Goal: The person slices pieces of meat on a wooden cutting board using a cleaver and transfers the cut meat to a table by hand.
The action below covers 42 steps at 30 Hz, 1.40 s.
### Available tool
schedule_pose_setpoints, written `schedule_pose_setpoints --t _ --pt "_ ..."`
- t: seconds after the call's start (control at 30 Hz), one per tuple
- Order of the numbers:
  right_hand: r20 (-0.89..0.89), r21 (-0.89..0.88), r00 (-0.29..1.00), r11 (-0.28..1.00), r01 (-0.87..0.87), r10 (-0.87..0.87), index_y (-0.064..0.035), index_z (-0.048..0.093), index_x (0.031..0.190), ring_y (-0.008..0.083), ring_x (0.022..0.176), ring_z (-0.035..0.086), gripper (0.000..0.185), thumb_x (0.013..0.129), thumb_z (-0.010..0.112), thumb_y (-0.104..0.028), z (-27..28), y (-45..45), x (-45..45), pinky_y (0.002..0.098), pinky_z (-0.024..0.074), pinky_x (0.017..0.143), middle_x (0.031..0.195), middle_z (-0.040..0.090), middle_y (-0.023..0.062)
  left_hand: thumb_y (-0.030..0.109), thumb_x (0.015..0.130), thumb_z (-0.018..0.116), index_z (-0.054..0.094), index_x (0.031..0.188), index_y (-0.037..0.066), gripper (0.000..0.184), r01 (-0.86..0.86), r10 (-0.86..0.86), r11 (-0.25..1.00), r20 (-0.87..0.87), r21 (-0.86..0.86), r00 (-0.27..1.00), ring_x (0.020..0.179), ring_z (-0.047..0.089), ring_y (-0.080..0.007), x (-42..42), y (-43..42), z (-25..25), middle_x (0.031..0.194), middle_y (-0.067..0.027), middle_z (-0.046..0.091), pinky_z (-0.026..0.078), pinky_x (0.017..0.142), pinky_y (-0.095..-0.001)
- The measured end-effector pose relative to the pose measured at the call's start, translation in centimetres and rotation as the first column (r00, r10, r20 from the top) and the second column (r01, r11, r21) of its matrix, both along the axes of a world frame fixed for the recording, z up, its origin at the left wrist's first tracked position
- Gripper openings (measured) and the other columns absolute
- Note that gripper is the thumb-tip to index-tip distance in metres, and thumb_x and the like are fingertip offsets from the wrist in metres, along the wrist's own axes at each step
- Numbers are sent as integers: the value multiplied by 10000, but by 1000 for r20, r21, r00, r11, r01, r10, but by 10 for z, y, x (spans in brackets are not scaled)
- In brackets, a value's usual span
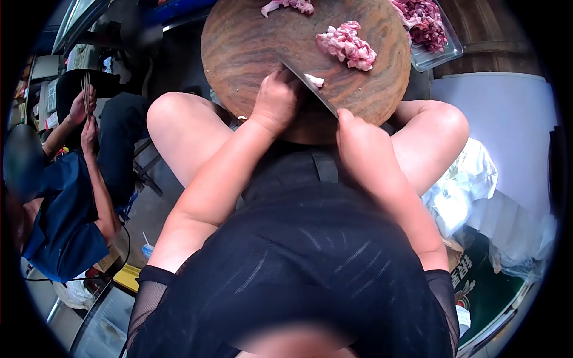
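Observation:
A round wooden chopping board (250, 42) sits between my knees. My right hand (359, 138) is closed around the handle of a knife (311, 85), whose blade slants up and left across the board. My left hand (277, 101) is curled on the board at the left of the blade; its fingertips and anything under them are hidden. A small whitish piece of meat (314, 80) lies by the blade's right side. Farther up the board is a pile of cut pink meat (348, 46). A paler strip of meat (289, 6) lies at its far edge.
Beyond the board at the right, a clear plastic tray (440, 58) holds dark red meat (425, 27). At the left, another person in a blue shirt (68, 215) holds a bundle of thin sticks (87, 95). A white plastic bag (462, 185) lies beside my right knee.

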State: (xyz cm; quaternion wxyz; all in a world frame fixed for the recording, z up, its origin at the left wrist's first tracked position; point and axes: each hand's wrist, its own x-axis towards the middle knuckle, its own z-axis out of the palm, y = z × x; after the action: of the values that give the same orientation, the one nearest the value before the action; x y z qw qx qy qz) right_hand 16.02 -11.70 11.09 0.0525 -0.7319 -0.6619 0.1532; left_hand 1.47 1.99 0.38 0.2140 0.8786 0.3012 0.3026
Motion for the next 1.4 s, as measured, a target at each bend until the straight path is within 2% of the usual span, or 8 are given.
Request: schedule_pose_setpoints --t 0.13,0.37,0.73,0.9,1.03,1.1,1.3,1.4 --pt "-4 47 998 997 -66 66 -5 576 878 346 719 696 104 867 489 -62 -13 55 -7 454 559 632 758 676 195 130 783 661 715 971 165 199 -43 33 972 48 230 998 869 634 -308 4 8 -11 939 -93 636 529 730 -428" --pt "-34 20 991 992 -127 127 -34 690 917 371 853 689 200 856 516 -112 -11 115 23 466 549 764 887 697 219 123 787 656 711 889 123 115 -67 79 982 -58 178 995 807 600 -308 -1 9 -4 884 -96 615 507 743 -416" --pt "-21 -64 997 995 -77 76 20 609 885 428 817 644 227 910 555 -199 -1 18 75 514 504 738 809 656 251 143 842 640 746 934 137 140 2 24 978 -119 207 993 811 593 -298 -10 14 -6 858 -78 628 493 744 -415" --pt "-27 -138 999 990 -30 27 6 625 869 420 802 654 237 908 521 -203 11 -24 94 510 513 727 794 661 244 137 792 730 606 1246 135 471 -14 10 997 -52 -80 999 919 595 -335 -12 7 6 1000 -117 623 486 843 -432" --pt "-37 26 998 998 61 -60 2 584 868 406 775 653 191 904 530 -178 1 -40 79 510 513 711 768 658 229 135 769 757 484 1368 139 658 -125 119 991 143 36 983 958 592 -355 -15 -9 11 1080 -127 614 476 882 -449" --pt "-107 72 992 994 79 -71 -3 580 876 397 764 656 181 912 518 -169 2 -38 67 505 515 699 767 660 222 152 784 746 597 1249 110 490 -202 189 966 93 161 978 961 592 -346 -24 -11 11 1069 -114 629 479 873 -435" --pt "-47 137 996 988 -66 73 -25 583 890 373 754 673 142 910 497 -137 -5 -16 35 491 528 667 778 676 197 174 811 716 729 935 80 156 -122 133 987 -107 103 985 882 614 -330 -25 3 1 933 -120 653 501 778 -419" --pt "25 12 996 996 -85 84 -25 586 888 376 768 682 129 894 482 -102 -3 -6 27 484 540 680 779 682 194 152 850 662 731 973 100 151 -112 113 994 -21 9 993 862 623 -348 -17 4 0 900 -139 655 501 751 -427"
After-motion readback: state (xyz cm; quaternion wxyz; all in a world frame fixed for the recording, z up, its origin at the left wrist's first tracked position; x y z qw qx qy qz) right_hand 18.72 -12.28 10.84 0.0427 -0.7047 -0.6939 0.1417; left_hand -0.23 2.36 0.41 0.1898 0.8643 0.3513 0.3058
